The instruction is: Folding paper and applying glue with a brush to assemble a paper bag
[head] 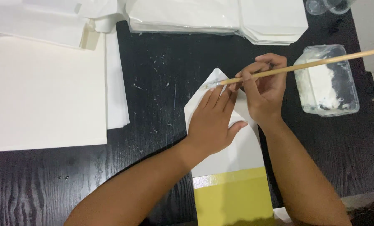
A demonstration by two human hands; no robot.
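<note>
Left hand (214, 125) flat, fingers spread, pinning the folded white paper (237, 150) to the table (162, 83) — right hand (264, 90) pinches a long wooden brush (304, 65), shaft running right-up, tip at the paper's pointed top edge just past the left fingertips. Paste tub (329, 81) sits right.

White-and-yellow folded paper (237, 167), pale wooden brush (304, 65), black wood-grain table (153, 62), white paper stacks (44, 92).
</note>
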